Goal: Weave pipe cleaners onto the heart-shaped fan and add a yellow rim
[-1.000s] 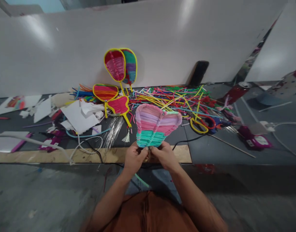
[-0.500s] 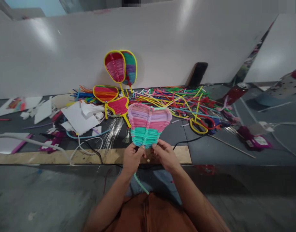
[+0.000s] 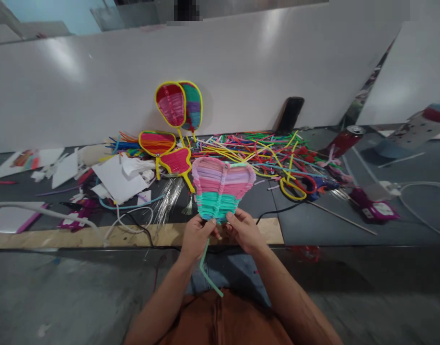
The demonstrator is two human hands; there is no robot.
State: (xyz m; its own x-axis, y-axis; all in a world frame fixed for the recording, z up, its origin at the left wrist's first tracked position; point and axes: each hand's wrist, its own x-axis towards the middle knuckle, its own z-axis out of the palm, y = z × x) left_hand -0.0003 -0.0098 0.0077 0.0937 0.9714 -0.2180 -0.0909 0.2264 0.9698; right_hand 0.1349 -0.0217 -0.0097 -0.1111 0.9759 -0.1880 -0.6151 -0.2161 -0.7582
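Observation:
A heart-shaped fan of wound pipe cleaners (image 3: 223, 187), pink and lilac above and turquoise below, is held up over the table's front edge. My left hand (image 3: 199, 235) pinches its lower left edge with thumb and fingers. At the lower right edge, my right hand (image 3: 244, 231) grips the same fan, thumb on the near face. A pale green pipe cleaner (image 3: 204, 270) hangs down from beside my left hand toward my lap. The fingertips behind the fan are partly hidden.
Behind the fan lies a heap of coloured pipe cleaners (image 3: 237, 148). Yellow-rimmed fans (image 3: 171, 103) lean on the white panel. Yellow-handled scissors (image 3: 294, 190), a phone (image 3: 291, 115) and a drink can (image 3: 345, 139) are to the right. White paper (image 3: 117, 177) and cables lie left.
The view has shifted slightly. Both hands keep their grip on the fan, and more of the hanging pale green pipe cleaner shows below my left hand.

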